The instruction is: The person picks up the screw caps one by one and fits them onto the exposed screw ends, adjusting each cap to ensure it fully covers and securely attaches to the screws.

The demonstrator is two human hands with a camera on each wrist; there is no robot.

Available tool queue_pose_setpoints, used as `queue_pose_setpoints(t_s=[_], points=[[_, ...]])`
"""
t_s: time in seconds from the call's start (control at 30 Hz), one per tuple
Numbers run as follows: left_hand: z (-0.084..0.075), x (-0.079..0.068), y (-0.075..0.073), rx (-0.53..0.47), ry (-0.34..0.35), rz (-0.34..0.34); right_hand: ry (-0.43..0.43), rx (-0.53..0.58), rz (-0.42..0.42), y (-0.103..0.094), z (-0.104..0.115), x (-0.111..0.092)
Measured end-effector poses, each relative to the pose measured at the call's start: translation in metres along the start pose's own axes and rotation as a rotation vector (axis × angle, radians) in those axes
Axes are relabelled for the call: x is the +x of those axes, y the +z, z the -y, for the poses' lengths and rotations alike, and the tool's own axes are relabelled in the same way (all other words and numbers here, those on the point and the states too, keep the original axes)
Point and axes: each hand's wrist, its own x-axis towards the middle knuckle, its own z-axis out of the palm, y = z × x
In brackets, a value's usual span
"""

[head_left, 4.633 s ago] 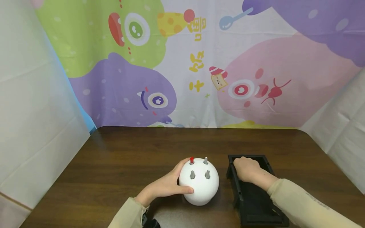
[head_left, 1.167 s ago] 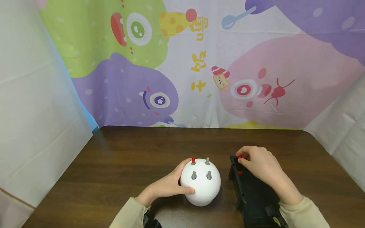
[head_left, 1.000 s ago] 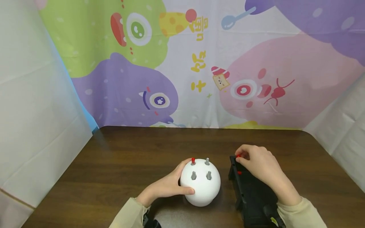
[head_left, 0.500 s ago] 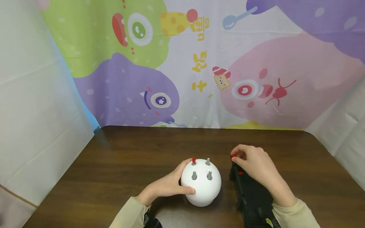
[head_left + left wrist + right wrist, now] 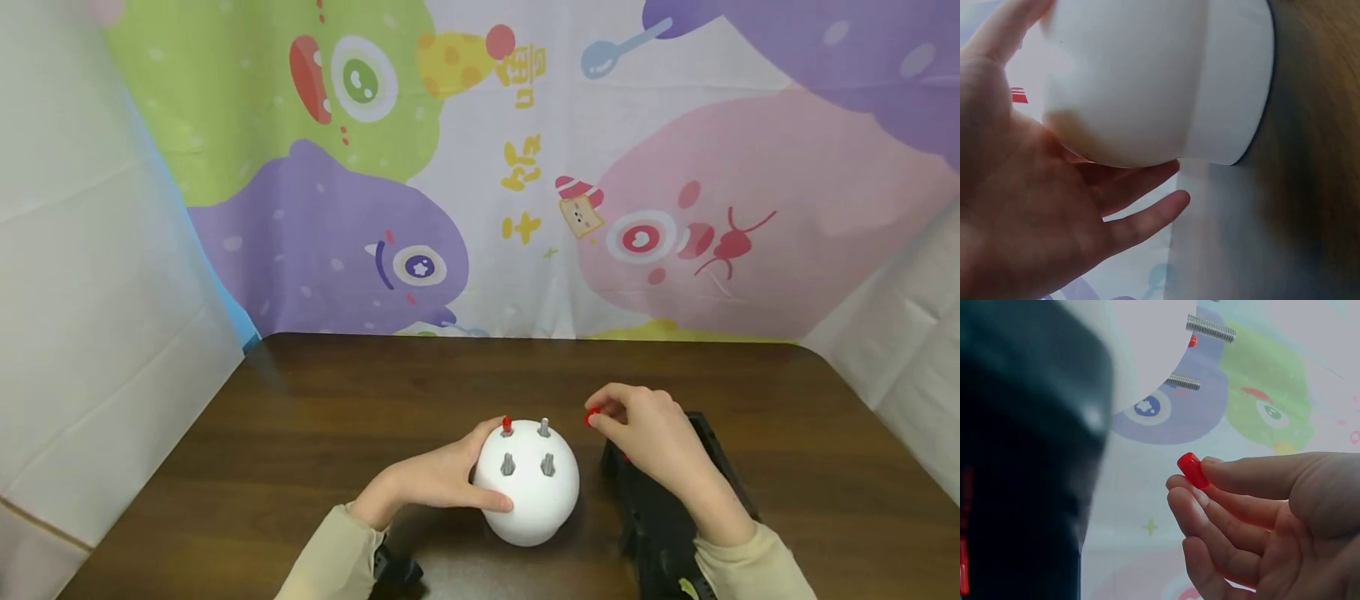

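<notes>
Right hand (image 5: 663, 433) pinches red cap (image 5: 1192, 469) right of white dome (image 5: 528, 504), left hand (image 5: 438, 479) gripping dome — right-wrist view alone shows stud threads (image 5: 1213, 329).

- I have a dark brown, wood-grained table (image 5: 337, 400) in front of me, its far edge straight and both far corners rounded.
- A white rounded body (image 5: 528, 500) stands on it, about midway between the left and right edges and well in from the far edge, flat base down.
- To my right, between that body and the right edge, sits a black tray (image 5: 649, 517), its long sides running toward the far edge.
</notes>
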Motion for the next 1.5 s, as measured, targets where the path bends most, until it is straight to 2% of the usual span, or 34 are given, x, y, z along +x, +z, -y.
queue_pose_setpoints(t_s=[0.2, 0.4, 0.53, 0.83, 1.5], points=[[-0.002, 0.0, 0.001, 0.041, 0.02, -0.043, -0.011, 0.017, -0.021, 0.004, 0.003, 0.002], [-0.004, 0.002, 0.004, 0.039, 0.031, -0.095, -0.001, 0.056, -0.027, 0.008, 0.008, 0.002], [-0.005, 0.002, 0.004, 0.036, 0.036, -0.105, -0.008, 0.074, -0.035, 0.01, 0.012, 0.002], [-0.002, 0.003, 0.008, -0.025, 0.035, -0.093, -0.056, 0.093, -0.053, 0.014, 0.015, 0.001], [0.0, 0.002, 0.007, -0.065, 0.019, -0.064, -0.114, 0.121, -0.137, 0.028, 0.018, 0.002]])
